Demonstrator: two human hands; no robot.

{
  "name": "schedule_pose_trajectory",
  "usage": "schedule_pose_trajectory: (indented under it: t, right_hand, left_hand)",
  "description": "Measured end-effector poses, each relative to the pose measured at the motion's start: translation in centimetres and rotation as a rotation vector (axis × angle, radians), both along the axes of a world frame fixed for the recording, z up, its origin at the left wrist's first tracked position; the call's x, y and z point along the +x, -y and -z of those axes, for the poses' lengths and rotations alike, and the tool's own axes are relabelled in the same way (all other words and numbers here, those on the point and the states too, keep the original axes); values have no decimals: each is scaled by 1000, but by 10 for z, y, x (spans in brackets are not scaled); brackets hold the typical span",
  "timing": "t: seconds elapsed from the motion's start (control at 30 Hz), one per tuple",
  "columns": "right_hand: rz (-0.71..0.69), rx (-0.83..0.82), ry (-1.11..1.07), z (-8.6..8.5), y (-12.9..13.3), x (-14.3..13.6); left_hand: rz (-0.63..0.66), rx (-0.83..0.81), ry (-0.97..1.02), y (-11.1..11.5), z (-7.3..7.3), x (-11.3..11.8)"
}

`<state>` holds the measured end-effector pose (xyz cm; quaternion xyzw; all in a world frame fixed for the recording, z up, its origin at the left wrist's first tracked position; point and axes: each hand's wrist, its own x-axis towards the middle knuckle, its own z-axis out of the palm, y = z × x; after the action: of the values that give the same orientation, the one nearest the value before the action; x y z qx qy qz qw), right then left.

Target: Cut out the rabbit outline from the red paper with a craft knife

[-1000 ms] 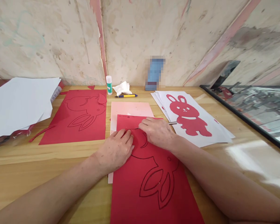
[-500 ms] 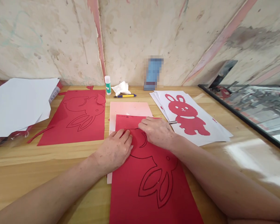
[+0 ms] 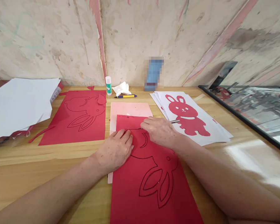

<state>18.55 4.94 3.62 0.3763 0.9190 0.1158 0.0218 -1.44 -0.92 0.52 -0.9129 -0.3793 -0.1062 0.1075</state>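
Note:
A red sheet of paper [image 3: 130, 196] lies before me with a black rabbit outline drawn on it, long ears towards me. My left hand [image 3: 118, 149] rests on its upper left part, fingers laid on the paper and holding nothing. Pinched in my right hand [image 3: 158, 129] is a slim silver tool [image 3: 175, 121], apparently a craft knife. Its tip is at the rabbit's upper outline, just right of my left fingers; most of its shaft is hidden by the hand. Beneath the sheet, a pale pink board [image 3: 130, 107] shows at the top and left.
To the left lies another red sheet [image 3: 53, 130] with a rabbit outline, beside piled white paper [image 3: 18, 105]. A glue stick [image 3: 108, 86], crumpled tissue [image 3: 122, 89] and yellow-blue pen [image 3: 126, 96] are near the wall. At right, a red rabbit cutout [image 3: 193, 123] tops white sheets, beside a black-framed pane [image 3: 242, 120].
My right hand has shifted slightly right along the upper outline with the silver tool. My left hand stays in place on the red paper. The view has moved very slightly.

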Motion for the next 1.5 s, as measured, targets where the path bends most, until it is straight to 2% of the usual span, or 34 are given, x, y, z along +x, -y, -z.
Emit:
schedule_pose_trajectory:
  t: [0.7, 1.5]
  right_hand:
    - [-36, -7, -60, 4, -6, 6]
    - [-19, -28, -45, 0, -8, 10]
  left_hand:
    - [2, -21, 8, -2, 4, -1]
    - [12, -51, -7, -4, 2, -2]
